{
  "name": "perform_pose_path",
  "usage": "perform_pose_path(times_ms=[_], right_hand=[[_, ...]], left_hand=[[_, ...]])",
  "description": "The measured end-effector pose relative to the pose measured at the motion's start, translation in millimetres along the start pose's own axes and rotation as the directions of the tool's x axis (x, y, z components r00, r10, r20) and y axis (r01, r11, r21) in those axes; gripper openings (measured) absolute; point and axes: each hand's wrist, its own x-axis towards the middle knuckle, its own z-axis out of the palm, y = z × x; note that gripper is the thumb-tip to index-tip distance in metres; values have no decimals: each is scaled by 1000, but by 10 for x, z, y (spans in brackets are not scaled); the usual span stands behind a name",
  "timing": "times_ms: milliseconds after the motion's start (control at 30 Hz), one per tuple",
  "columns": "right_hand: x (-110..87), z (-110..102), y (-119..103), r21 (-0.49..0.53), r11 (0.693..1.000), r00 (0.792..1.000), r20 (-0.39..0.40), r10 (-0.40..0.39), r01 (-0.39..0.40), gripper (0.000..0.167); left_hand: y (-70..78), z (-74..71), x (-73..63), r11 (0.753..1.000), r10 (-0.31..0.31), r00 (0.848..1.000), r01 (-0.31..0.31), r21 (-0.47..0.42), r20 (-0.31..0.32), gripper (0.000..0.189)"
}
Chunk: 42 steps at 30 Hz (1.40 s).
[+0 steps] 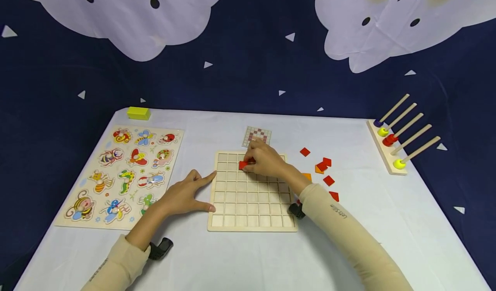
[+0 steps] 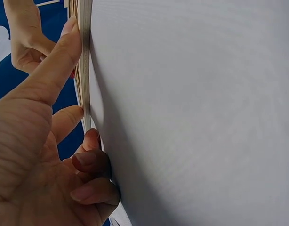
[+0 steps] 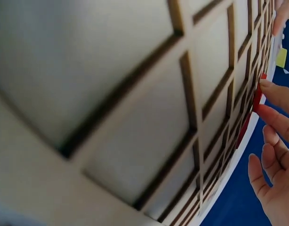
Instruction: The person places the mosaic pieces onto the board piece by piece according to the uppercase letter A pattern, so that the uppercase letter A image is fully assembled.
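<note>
A wooden grid board (image 1: pixel 253 228) lies flat on the white table. My right hand (image 1: pixel 263 159) pinches a red square tile (image 1: pixel 242 165) between thumb and fingertips, low over the upper rows of the grid. A second red piece (image 3: pixel 244 131) shows just beyond it in the right wrist view, largely covered by the hand in the head view. Along the board's left edge, my left hand (image 1: pixel 184 196) presses with spread thumb and index finger; its other fingers (image 2: pixel 90 160) bend loosely beside the rim. A small pattern card (image 1: pixel 249 131) sits behind the board, partly covered by the right hand.
Several loose red tiles (image 1: pixel 328 180) and some orange tiles (image 1: pixel 306 176) lie right of the board. At the left is an insect peg puzzle (image 1: pixel 126 181), with a yellow-green block (image 1: pixel 138 113) behind it. A wooden bead stacker (image 1: pixel 387 149) with upright pegs stands at the right.
</note>
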Motion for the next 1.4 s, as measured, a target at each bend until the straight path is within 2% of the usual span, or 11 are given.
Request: perform_pose_path(times_ms=[233,600,667,767,867,933,1067,1233,1400], right_hand=[[11,42,-6,33,999,1000,-2,0,0,16],[10,63,-22,63,996,998,18,67,-68,15],[-12,40,-9,55,996,998,1,70,-70,18],[-69,-47,50,34,995,993,-68,95,-93,28],[-166,-206,179,23,988,979,-134,154,-152,34],[-248,-311,311,17,978,967,-150,208,-208,35],[-453,-451,642,-12,946,938,-140,318,-323,39],[-701,-518,1017,-54,897,894,-130,430,-439,44],[-841,-514,1183,-77,873,875,-101,473,-481,39]], left_hand=[[-2,3,1,1000,-7,1000,7,4,-5,98],[-7,16,5,1000,-20,1000,20,2,-3,99],[-8,24,5,1000,-22,1000,22,1,1,99],[-5,30,5,1000,-22,1000,22,-2,0,99],[8,21,2,1000,-21,1000,21,-2,-7,99],[10,15,-2,1000,-22,1000,22,-4,-8,99],[-5,11,-6,1000,-24,1000,24,-1,-8,98],[-18,8,2,1000,-17,1000,17,3,-16,98],[-13,15,3,1000,-12,1000,12,-4,-10,98]])
